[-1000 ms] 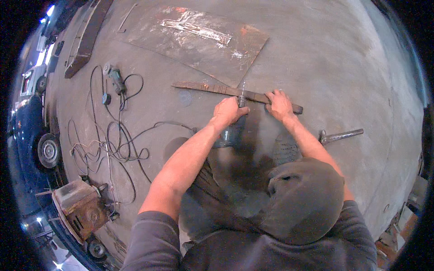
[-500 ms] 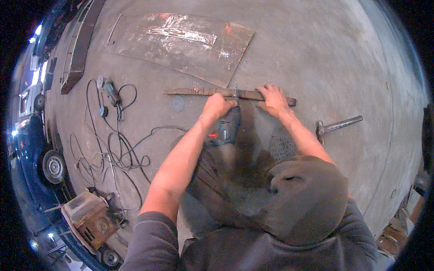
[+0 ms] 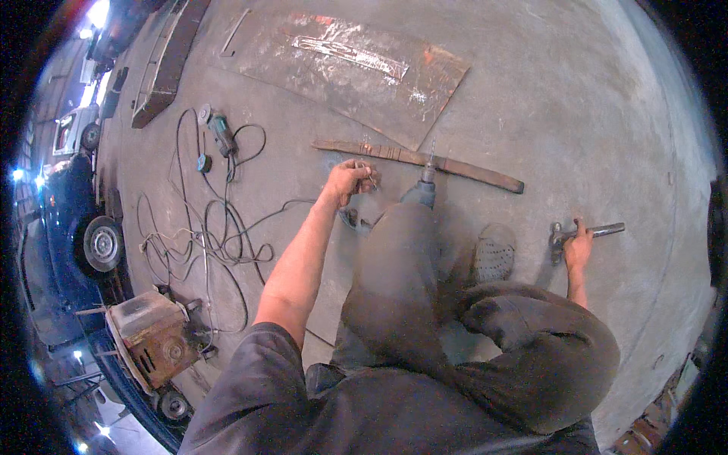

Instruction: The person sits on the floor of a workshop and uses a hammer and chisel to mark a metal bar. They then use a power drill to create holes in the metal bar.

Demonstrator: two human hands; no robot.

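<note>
A: Where do we find the hammer (image 3: 609, 229)?

B: We see it out to the right on the floor (image 3: 607, 136) side, past the shoe (image 3: 495, 254). The right hand (image 3: 578, 246) has its fingers closed round the handle, close to the head. We can't tell whether the hammer is lifted.

A: And the left hand (image 3: 352, 182)?

B: It hangs on the near side of the bar (image 3: 485, 175), well apart from the right. We see its fingers curled in, tips nearly together; we can't make out whether they pinch something small.

A: What do we have between the hands?

B: The drill (image 3: 426, 191), partly hidden by the knee (image 3: 398, 243). Its bit points away from us and crosses the bar near the middle. The bar lies slantwise, right end nearer us.

A: Farther out?

B: Beyond the bar we have a stained sheet (image 3: 356, 91), flat, with a whitish strip (image 3: 349, 57) on it. To the left lies a grinder (image 3: 221, 135), with looped cords (image 3: 227, 254) nearer us, then a rusty machine (image 3: 155, 341). At the far left we see a dark blue vehicle (image 3: 57, 262).
</note>
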